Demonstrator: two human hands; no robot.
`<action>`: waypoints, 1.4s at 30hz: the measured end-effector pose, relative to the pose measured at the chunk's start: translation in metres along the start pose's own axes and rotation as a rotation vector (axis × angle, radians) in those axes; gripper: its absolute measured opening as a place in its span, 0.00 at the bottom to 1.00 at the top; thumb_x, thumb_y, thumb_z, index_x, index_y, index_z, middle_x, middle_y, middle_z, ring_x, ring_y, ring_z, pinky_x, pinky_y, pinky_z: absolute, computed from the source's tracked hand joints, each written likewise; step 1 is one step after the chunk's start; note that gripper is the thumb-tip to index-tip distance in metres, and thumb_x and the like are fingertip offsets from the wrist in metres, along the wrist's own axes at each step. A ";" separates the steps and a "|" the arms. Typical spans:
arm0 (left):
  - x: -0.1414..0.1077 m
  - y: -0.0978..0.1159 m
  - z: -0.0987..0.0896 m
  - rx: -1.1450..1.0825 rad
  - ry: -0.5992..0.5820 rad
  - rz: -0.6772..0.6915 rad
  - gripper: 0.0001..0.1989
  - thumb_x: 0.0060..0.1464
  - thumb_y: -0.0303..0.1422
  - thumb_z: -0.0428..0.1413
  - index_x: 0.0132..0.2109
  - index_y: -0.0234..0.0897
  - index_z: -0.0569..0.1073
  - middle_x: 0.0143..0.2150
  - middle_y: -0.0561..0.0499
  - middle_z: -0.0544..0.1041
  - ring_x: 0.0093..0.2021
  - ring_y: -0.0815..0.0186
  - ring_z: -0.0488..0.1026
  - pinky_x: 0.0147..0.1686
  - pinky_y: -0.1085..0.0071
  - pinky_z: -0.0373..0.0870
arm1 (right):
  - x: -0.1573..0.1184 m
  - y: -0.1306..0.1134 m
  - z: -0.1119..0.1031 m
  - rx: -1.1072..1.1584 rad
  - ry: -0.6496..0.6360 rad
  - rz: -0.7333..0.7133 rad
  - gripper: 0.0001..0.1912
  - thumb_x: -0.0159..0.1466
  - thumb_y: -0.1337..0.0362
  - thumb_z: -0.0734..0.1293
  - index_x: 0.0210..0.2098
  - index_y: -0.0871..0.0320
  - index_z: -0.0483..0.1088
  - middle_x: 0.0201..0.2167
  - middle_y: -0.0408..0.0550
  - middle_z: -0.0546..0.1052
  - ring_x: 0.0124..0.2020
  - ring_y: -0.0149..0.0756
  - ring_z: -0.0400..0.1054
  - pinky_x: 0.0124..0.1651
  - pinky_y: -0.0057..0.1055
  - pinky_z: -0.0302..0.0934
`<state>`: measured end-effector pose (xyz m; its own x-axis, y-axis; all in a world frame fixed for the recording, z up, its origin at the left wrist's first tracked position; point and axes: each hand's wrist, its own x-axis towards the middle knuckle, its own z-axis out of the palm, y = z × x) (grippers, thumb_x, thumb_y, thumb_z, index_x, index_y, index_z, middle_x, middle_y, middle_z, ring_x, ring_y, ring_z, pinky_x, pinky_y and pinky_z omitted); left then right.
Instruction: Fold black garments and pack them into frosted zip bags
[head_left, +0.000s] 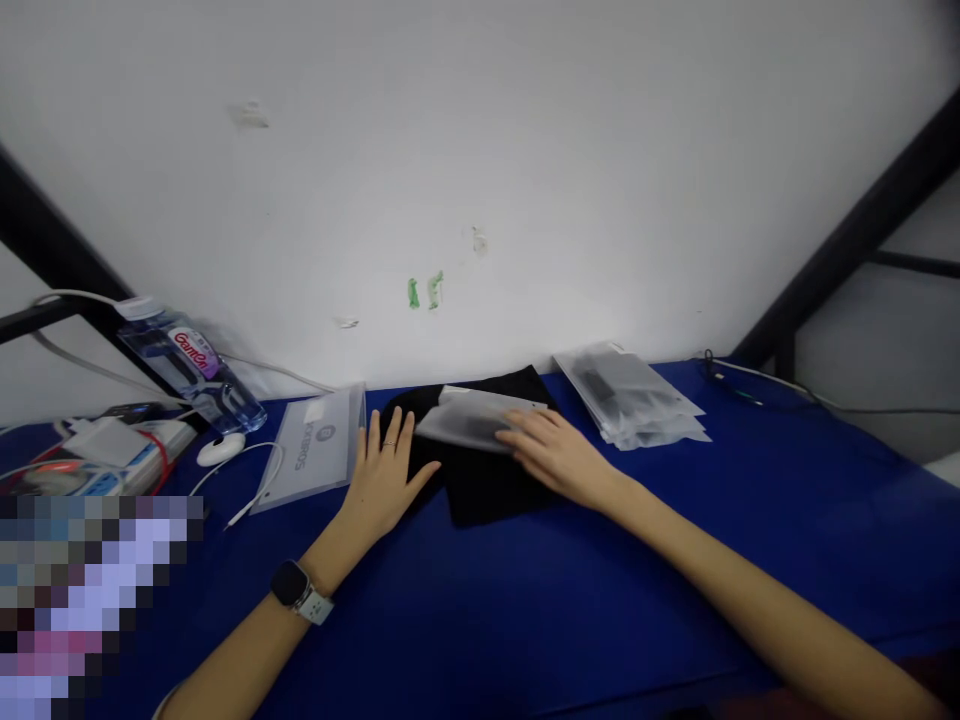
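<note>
A folded black garment or cloth (491,495) lies on the blue tabletop, its kind unclear. Across it rests a frosted plastic bag (461,420), slightly blurred. My right hand (559,455) has its fingers bent together over the right part of this bag and seems to grip it; the thumb is hidden. Spread flat, my left hand (386,475) rests on the left part of the black cloth, fingers apart and holding nothing. To its left lies another frosted bag (315,450) with printed lettering. Several similar bags (630,395) are stacked to the right, with something dark inside.
A clear bottle (191,365) leans at the back left. Near it are a white cable (274,470), a round white object (220,450) and a power strip (154,450). The white wall (480,150) bounds the blue table (480,620); black bars (862,220) slope at both sides.
</note>
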<state>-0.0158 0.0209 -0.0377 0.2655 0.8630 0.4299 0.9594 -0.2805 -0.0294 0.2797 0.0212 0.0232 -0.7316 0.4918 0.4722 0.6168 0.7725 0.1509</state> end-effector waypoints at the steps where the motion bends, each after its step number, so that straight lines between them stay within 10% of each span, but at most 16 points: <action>1: 0.001 -0.001 0.000 0.005 0.028 -0.016 0.40 0.60 0.54 0.43 0.69 0.30 0.52 0.70 0.37 0.53 0.70 0.39 0.42 0.62 0.41 0.52 | 0.001 -0.005 0.002 -0.001 -0.075 -0.041 0.21 0.66 0.68 0.60 0.59 0.56 0.61 0.60 0.58 0.67 0.59 0.46 0.61 0.56 0.46 0.59; 13: 0.013 0.048 -0.030 -0.071 0.169 0.417 0.19 0.62 0.34 0.51 0.59 0.39 0.68 0.62 0.42 0.68 0.64 0.49 0.60 0.61 0.46 0.55 | -0.016 -0.003 0.001 0.106 -0.175 0.144 0.09 0.70 0.66 0.57 0.35 0.59 0.65 0.30 0.47 0.71 0.27 0.32 0.66 0.29 0.28 0.57; 23: 0.036 0.108 -0.025 -0.322 0.266 0.473 0.05 0.62 0.30 0.52 0.39 0.36 0.73 0.41 0.50 0.79 0.45 0.63 0.71 0.49 0.60 0.62 | -0.021 -0.007 0.012 0.255 -0.037 0.120 0.12 0.72 0.65 0.53 0.35 0.60 0.64 0.28 0.46 0.71 0.25 0.30 0.64 0.28 0.27 0.55; 31: 0.038 0.070 -0.027 -0.050 0.438 0.551 0.07 0.60 0.24 0.52 0.40 0.36 0.75 0.40 0.49 0.80 0.46 0.60 0.72 0.51 0.57 0.59 | -0.019 0.000 0.004 -0.069 0.005 0.060 0.12 0.69 0.70 0.56 0.33 0.60 0.67 0.25 0.45 0.71 0.24 0.30 0.62 0.28 0.30 0.49; 42: 0.030 -0.006 -0.048 0.039 0.433 0.319 0.07 0.61 0.28 0.51 0.43 0.37 0.74 0.42 0.46 0.80 0.46 0.57 0.72 0.51 0.55 0.58 | -0.020 0.020 -0.012 -0.181 0.033 0.212 0.11 0.68 0.71 0.56 0.37 0.59 0.69 0.34 0.50 0.76 0.30 0.33 0.66 0.31 0.30 0.56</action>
<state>-0.0183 0.0283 0.0183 0.4890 0.4827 0.7266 0.8422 -0.4780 -0.2492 0.3097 0.0220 0.0273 -0.5726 0.6194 0.5371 0.7992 0.5678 0.1973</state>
